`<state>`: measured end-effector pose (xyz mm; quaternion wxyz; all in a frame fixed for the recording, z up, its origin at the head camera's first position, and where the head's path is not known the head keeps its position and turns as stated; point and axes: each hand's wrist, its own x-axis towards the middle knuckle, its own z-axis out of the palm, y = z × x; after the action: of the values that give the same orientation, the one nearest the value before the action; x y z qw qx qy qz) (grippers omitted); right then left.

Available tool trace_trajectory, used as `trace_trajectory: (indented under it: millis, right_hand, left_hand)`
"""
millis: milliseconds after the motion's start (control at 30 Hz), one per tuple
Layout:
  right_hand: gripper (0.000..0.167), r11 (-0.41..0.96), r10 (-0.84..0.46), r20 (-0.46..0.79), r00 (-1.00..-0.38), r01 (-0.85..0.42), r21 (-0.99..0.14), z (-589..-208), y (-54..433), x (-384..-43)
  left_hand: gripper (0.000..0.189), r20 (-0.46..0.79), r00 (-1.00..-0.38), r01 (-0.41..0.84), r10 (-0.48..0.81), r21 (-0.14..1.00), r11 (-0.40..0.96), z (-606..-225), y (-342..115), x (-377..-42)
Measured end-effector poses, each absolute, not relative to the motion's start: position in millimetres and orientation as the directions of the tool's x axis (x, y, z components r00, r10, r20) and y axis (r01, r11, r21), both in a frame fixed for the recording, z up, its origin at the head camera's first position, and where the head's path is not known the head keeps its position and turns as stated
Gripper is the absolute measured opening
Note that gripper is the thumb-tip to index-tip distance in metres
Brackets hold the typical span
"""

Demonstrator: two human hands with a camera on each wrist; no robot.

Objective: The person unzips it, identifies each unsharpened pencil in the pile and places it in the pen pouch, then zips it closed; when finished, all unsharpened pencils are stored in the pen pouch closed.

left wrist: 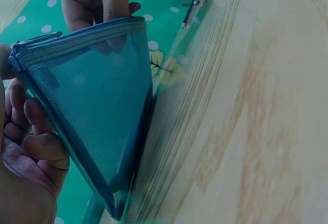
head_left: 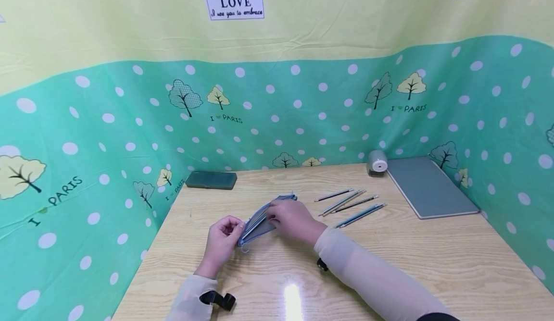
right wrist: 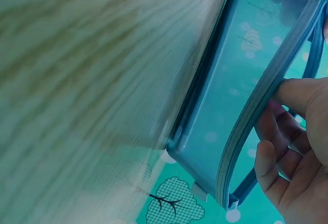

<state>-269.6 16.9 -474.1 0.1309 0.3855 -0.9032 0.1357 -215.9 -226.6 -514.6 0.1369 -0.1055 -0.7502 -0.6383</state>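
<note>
A blue mesh zip pouch (left wrist: 97,96) stands on edge on the table, its zip undone. My left hand (head_left: 222,240) pinches the pouch's near end, at the corner by the zip. My right hand (head_left: 292,217) reaches into the mouth from above, its thumb and fingertips (right wrist: 294,92) just inside the zip edge. Through the mesh, dark slim shapes show along the pouch's bottom. I cannot tell whether the right fingertips hold anything. Right of the pouch lie several loose pencils (head_left: 361,215), dark and light blue.
A dark green flat case (head_left: 211,180) lies at the back left. Toward the back right stands a small white-and-grey pencil sharpener (head_left: 377,162), beside a grey flat board or folder (head_left: 430,186). Patterned cloth (head_left: 259,95) walls the back and sides of the wooden table (head_left: 389,273).
</note>
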Motion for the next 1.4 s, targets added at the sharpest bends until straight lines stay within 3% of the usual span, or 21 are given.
trace_trajectory:
  millis: [533, 900, 1400]
  right_hand:
    - [0.008, 0.67, -0.564, 0.337, -0.754, -0.656, -0.347, -465, 46, -266]
    - [0.01, 0.619, -0.551, 0.409, -0.727, -0.685, -0.384, -454, 78, -258]
    - [0.013, 0.606, -0.489, 0.418, -0.766, -0.642, -0.469, -441, 137, -251]
  left_hand:
    - [0.008, 0.334, -0.943, 0.326, -0.015, 0.93, 0.17, -514, -227, -217]
    - [0.009, 0.323, -0.946, 0.314, -0.021, 0.933, 0.177, -513, -227, -215]
    - [0.008, 0.315, -0.949, 0.303, -0.031, 0.932, 0.198, -514, -231, -217]
